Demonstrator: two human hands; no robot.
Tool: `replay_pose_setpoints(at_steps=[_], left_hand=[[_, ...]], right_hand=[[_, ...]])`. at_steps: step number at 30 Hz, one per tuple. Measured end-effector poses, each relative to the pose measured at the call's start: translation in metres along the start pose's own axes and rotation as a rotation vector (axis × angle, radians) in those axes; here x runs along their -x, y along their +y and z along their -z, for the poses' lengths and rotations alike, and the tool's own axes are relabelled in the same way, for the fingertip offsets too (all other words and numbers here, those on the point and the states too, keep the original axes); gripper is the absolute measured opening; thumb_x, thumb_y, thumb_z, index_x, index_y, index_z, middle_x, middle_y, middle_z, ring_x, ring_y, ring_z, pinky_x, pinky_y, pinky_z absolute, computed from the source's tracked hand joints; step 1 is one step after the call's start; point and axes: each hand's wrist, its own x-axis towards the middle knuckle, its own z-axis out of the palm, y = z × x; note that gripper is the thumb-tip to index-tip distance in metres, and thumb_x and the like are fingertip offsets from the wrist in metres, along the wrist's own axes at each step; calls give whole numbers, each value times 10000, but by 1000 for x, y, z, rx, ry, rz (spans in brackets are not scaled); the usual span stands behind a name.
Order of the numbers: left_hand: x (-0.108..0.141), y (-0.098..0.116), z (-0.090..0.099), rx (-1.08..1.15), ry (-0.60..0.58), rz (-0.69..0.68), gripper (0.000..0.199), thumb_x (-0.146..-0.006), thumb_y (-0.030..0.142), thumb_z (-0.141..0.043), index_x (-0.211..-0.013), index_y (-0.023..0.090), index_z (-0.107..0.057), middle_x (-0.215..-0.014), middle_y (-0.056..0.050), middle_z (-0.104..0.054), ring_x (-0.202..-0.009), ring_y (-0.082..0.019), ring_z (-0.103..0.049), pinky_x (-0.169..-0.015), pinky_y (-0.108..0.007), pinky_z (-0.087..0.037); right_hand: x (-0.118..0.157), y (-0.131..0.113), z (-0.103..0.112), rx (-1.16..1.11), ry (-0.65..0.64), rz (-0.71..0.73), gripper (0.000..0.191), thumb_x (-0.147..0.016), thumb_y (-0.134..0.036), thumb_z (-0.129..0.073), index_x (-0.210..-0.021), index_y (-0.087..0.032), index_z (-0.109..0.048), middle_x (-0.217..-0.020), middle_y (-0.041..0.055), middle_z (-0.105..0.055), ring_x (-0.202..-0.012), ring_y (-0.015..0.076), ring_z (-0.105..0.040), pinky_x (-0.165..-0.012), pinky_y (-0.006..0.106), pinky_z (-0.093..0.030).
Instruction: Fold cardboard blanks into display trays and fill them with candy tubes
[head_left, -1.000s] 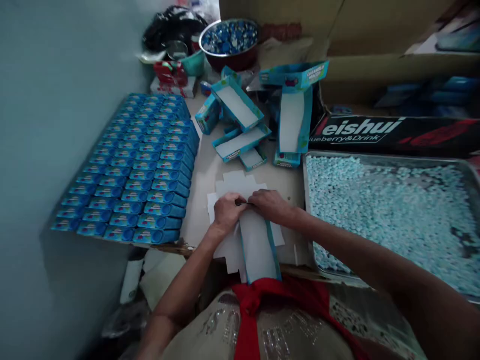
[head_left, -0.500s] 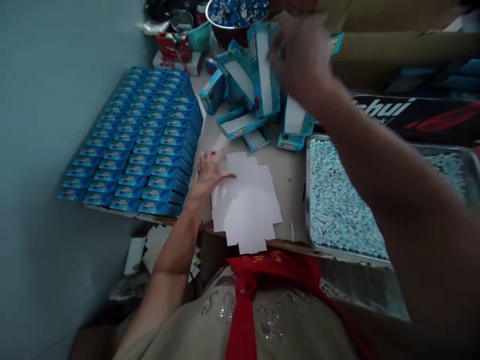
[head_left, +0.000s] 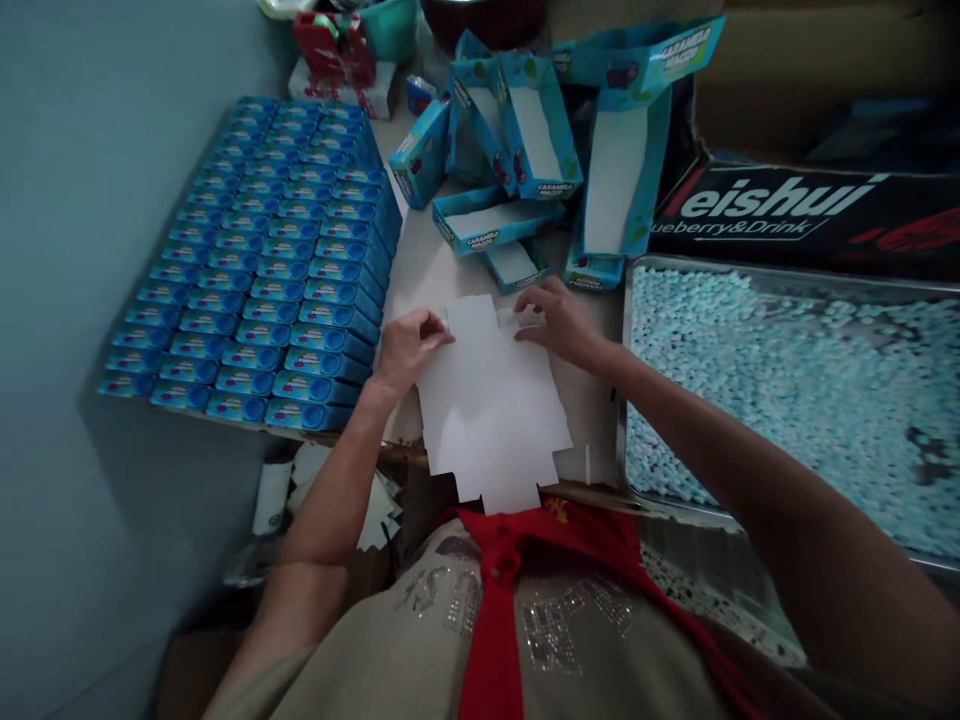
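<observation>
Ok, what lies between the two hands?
The far end of the white card lies between the left hand and the right hand, in the head view.

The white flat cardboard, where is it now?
In the head view, the white flat cardboard lies at the table's near edge, its far end between the left hand and right hand, left of the metal tray.

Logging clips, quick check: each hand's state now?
Left hand: curled at far-left corner of white blank; grip cannot be told.
Right hand: loosely open at its far-right corner.
</observation>
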Motion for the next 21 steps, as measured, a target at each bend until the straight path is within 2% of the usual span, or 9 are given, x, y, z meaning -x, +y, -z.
replay_pose_setpoints(at_steps=[2,4,6,8,11,13,16,19,21], left_hand=[[4,0,7,162,-10,39,201,-694,226,-898,-801,208,-728,-780,3,-722,-736,-162,-640,-740,-305,-518],[9,-2,13,275,-49,87,285,-623,265,-928,-846,195,-766,-796,-7,-723,-720,-150,-621,-702,-295,-507],[15,-5,15,349,-81,133,349,-565,306,-941,-855,185,-788,-754,-3,-681,-685,-141,-584,-663,-295,-486],[22,-7,12,431,-84,162,361,-557,343,-926,-853,190,-786,-692,15,-606,-650,-136,-550,-627,-296,-466],[34,-5,3,606,-33,175,388,-599,352,-856,-953,228,-758,-772,8,-634,-668,-149,-588,-616,-297,-493],[43,2,-7,741,-3,201,494,-609,333,-779,-1095,260,-730,-947,-15,-724,-726,-172,-654,-631,-305,-534],[54,18,-24,916,20,332,675,-615,329,-680,-1286,261,-682,-1102,-41,-782,-828,-229,-731,-688,-338,-589],[55,32,-41,1015,-2,436,706,-622,314,-648,-1319,205,-687,-1081,-51,-803,-946,-280,-760,-793,-365,-611],[51,38,-49,1011,-44,415,702,-610,289,-634,-1303,196,-706,-1101,-46,-804,-1022,-300,-755,-856,-379,-607]], right_hand=[[12,3,5,-186,-8,105,37,-826,-182,-668,-836,-214,-654,-1022,53,-688,-975,212,-653,-902,366,-506],[23,7,13,-362,-46,183,98,-863,-231,-608,-766,-222,-599,-919,32,-690,-948,209,-666,-904,373,-506],[32,9,21,-510,2,164,116,-865,-325,-670,-834,-232,-607,-884,8,-674,-898,197,-657,-877,365,-520],[38,10,30,-622,51,84,277,-803,-380,-770,-1004,-248,-632,-942,-2,-674,-876,183,-642,-827,343,-538],[46,8,37,-768,-70,-75,526,-723,-393,-829,-1190,-263,-624,-1096,28,-701,-924,193,-663,-792,346,-571],[51,6,36,-854,-110,-244,533,-679,-365,-845,-1162,-256,-648,-961,7,-692,-846,196,-666,-750,349,-578],[59,4,28,-1003,-21,-488,520,-616,-279,-841,-1112,-269,-685,-763,-42,-621,-709,182,-631,-685,335,-569],[65,1,20,-1116,42,-571,516,-617,-279,-787,-1122,-303,-687,-875,-23,-704,-748,196,-664,-682,338,-582],[67,-2,14,-1076,74,-585,465,-625,-295,-768,-1080,-308,-677,-878,-24,-711,-702,190,-645,-626,321,-547]])
